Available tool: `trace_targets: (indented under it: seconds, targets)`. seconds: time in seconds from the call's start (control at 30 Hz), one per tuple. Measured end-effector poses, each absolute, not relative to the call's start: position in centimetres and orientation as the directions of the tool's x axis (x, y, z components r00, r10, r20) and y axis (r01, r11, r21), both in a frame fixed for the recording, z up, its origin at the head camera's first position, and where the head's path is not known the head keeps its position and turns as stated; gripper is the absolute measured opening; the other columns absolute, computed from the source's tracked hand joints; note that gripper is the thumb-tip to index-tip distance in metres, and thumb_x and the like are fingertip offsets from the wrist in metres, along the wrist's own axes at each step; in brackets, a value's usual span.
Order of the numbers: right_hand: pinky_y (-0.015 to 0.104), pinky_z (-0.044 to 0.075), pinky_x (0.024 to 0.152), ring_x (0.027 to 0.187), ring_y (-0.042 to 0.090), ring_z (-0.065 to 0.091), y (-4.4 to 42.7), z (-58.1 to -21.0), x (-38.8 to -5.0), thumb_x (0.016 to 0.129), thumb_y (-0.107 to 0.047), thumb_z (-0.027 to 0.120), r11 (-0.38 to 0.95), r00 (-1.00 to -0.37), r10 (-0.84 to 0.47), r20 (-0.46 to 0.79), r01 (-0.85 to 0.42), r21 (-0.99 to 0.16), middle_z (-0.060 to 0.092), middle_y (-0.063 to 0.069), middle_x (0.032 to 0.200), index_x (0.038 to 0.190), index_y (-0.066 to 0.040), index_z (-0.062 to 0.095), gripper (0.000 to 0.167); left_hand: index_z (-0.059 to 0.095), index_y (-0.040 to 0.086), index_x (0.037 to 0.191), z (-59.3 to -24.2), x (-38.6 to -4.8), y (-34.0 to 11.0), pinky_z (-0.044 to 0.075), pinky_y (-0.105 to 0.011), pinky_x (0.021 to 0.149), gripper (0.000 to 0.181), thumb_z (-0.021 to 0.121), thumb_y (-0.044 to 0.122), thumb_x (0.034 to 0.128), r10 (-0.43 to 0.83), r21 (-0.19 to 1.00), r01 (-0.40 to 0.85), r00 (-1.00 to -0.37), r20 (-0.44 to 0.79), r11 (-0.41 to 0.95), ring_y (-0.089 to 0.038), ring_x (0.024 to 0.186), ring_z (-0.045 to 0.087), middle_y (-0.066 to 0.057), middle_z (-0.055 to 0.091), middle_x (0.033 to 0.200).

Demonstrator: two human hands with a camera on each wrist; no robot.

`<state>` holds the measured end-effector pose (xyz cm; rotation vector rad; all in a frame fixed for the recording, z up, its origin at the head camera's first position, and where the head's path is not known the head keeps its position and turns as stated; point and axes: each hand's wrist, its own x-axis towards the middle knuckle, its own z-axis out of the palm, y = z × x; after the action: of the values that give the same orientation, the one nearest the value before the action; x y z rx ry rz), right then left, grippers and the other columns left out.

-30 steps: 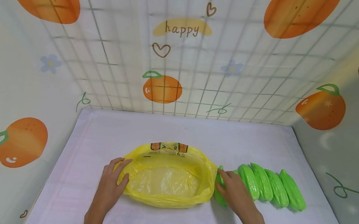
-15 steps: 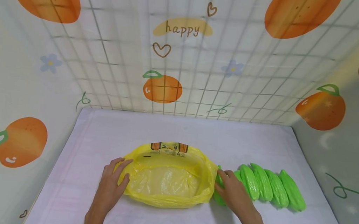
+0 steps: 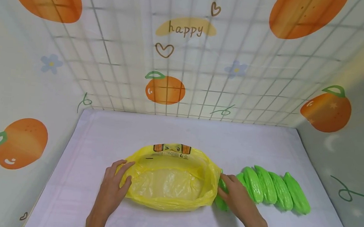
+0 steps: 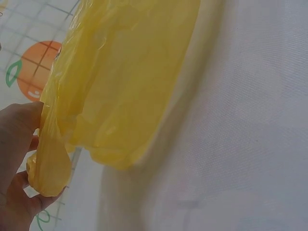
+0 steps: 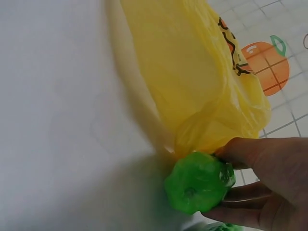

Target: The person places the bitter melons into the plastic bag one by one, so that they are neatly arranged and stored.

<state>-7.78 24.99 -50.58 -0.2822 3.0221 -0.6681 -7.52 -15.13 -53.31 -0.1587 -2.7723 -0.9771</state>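
Observation:
A yellow plastic bag (image 3: pixel 167 183) stands on the table with its mouth spread wide. My left hand (image 3: pixel 111 190) is at the bag's left rim; in the left wrist view the fingers of the hand (image 4: pixel 19 163) pinch a fold of the yellow plastic (image 4: pixel 125 96). At the bag's right side my right hand (image 3: pixel 240 200) grips a green ridged vegetable-like item (image 3: pixel 221 202). In the right wrist view that green item (image 5: pixel 195 185) is seen end-on, between thumb and fingers of the hand (image 5: pixel 269 183), against the bag (image 5: pixel 207 96).
Several more green ridged items (image 3: pixel 266 186) lie side by side on the white table (image 3: pixel 181 127), right of my right hand. Fabric walls with printed oranges (image 3: pixel 165 90) enclose the table at the back and both sides.
The green item in my right hand has tilted and shifted slightly, its top now mostly behind the fingers and bag. My left hand and the bag have stayed in place.

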Motion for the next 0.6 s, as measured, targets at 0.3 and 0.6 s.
trace_targets:
  seconds: [0.3,0.6]
  targets:
    - [0.053,0.051,0.089,0.11,0.038,0.061,25.2,-49.8,-7.7,0.094,-0.019,0.067,0.889,-0.987,-0.156,-0.026,-0.129,-0.439,0.06,0.02,0.121,0.138,0.002,0.054,0.05,0.06,0.025,0.135,-53.4,-7.6,-15.1,0.046,-0.047,0.087,0.045,0.066,0.014,0.0919,0.049,0.594,0.204,-0.963,0.267,0.778,-0.029,0.113,0.048,-0.004,0.049,0.136]
    - [0.055,0.05,0.09,0.11,0.039,0.06,25.7,-49.3,-7.6,0.095,-0.02,0.067,0.885,-0.988,-0.157,0.011,-0.145,-0.443,0.06,0.021,0.121,0.139,-0.002,0.055,0.05,0.06,0.026,0.135,-53.5,-7.5,-15.2,0.045,-0.047,0.088,0.044,0.064,0.015,0.0928,0.057,0.592,0.212,-0.961,0.27,0.778,-0.028,0.113,0.047,-0.003,0.049,0.137]
